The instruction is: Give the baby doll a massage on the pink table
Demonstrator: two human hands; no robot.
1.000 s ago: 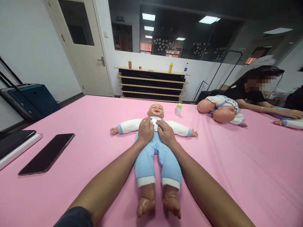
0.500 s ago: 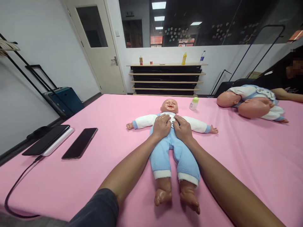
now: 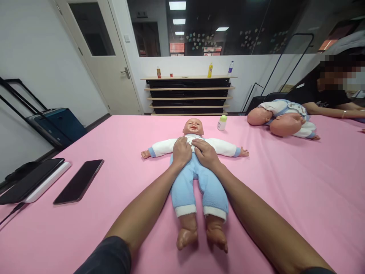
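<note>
A baby doll [image 3: 186, 192] lies on its back on the pink-covered table [image 3: 114, 133], arms spread and feet towards me. It wears a white top and light blue trousers. My left hand [image 3: 182, 151] rests flat on the left side of its chest, fingers stretched towards the head. On the other side of the chest lies my right hand [image 3: 205, 153], palm down with its fingers extended. A narrow strip of white cloth shows between the two hands, and neither grips anything. Beyond the doll's shoulder stands a small white bottle with a green cap [image 3: 222, 123].
Two more dolls [image 3: 286, 123] lie overlapping at the right, near a seated person in black [image 3: 313, 93]. On the left are a phone [image 3: 79, 182] and a dark device on a white power bank [image 3: 47, 182]. Shelves [image 3: 189, 87] and a blue suitcase [image 3: 57, 125] stand behind.
The view has turned slightly right, so everything sits further left and more of the seated person shows. Both my hands stay on the doll's chest.
</note>
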